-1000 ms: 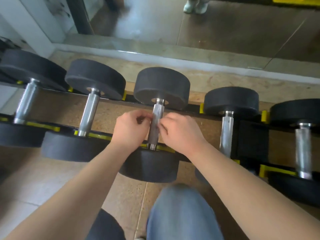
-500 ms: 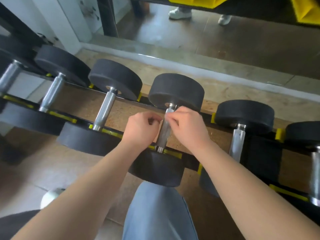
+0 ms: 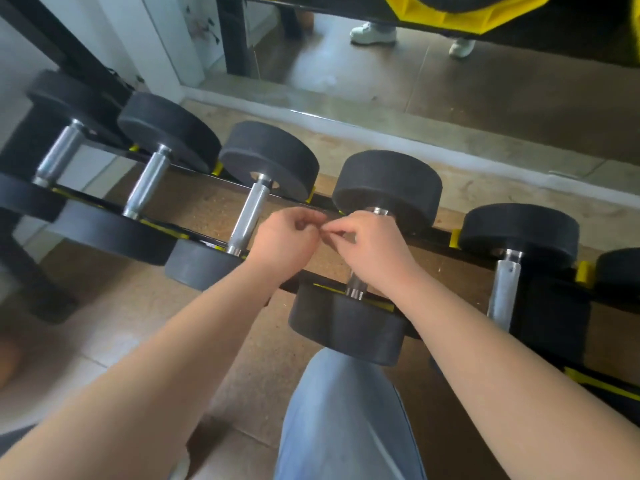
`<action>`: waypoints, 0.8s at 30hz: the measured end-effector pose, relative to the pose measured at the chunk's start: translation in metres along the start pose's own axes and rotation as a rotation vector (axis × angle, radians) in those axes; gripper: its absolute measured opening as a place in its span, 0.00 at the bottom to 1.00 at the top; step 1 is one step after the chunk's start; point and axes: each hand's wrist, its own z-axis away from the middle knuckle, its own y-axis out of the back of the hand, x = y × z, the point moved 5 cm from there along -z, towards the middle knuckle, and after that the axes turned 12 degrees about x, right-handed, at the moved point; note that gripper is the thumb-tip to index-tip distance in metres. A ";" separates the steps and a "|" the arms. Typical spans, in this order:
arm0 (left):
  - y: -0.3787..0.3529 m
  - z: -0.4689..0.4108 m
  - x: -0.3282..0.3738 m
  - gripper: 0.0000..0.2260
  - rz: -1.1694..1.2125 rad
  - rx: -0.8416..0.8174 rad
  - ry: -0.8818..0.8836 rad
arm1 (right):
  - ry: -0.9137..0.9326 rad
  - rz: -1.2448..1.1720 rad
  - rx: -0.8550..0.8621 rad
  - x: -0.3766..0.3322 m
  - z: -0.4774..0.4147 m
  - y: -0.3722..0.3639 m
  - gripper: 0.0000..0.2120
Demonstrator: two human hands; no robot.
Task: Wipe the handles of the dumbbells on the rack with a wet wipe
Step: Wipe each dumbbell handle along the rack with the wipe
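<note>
Several black dumbbells with steel handles lie across a black rack with yellow stops. My left hand and my right hand are both closed, their pinched fingertips touching just left of the fourth dumbbell's handle. My right hand lies over most of that handle; only its near end shows above the near weight. The far weight sits behind my hands. No wet wipe can be made out between my fingers.
A neighbouring handle lies just left of my left hand, another to the right. My knee in blue jeans is under the rack's front. A mirror behind shows white shoes. A yellow and black shelf hangs overhead.
Both hands have come off either side of the handle; the left hand has shifted left and their fingertips now meet beside it. The view has swung left and tilted up.
</note>
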 end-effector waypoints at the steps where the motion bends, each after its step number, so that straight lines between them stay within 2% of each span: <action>1: 0.010 -0.003 -0.004 0.12 -0.010 -0.033 0.041 | -0.028 -0.037 -0.019 -0.007 -0.002 -0.008 0.11; 4: 0.046 -0.022 -0.013 0.11 -0.049 -0.016 0.044 | -0.115 -0.067 -0.042 -0.023 -0.010 -0.030 0.10; 9: 0.097 -0.057 -0.036 0.12 -0.238 0.050 -0.061 | -0.187 -0.052 0.075 -0.046 -0.036 -0.067 0.10; 13: 0.102 -0.077 -0.063 0.18 -0.318 -0.120 -0.061 | -0.214 0.011 0.158 -0.058 -0.064 -0.098 0.11; 16: 0.099 -0.098 -0.081 0.23 -0.346 -0.271 -0.109 | -0.168 0.206 0.256 -0.066 -0.083 -0.115 0.10; 19: 0.089 -0.108 -0.091 0.24 -0.230 -0.405 -0.172 | -0.143 0.414 0.301 -0.069 -0.083 -0.123 0.12; 21: 0.085 -0.111 -0.093 0.23 -0.128 -0.474 -0.200 | -0.167 0.484 0.279 -0.071 -0.079 -0.126 0.12; 24: 0.083 -0.116 -0.097 0.26 -0.066 -0.536 -0.199 | -0.172 0.464 0.140 -0.080 -0.069 -0.131 0.10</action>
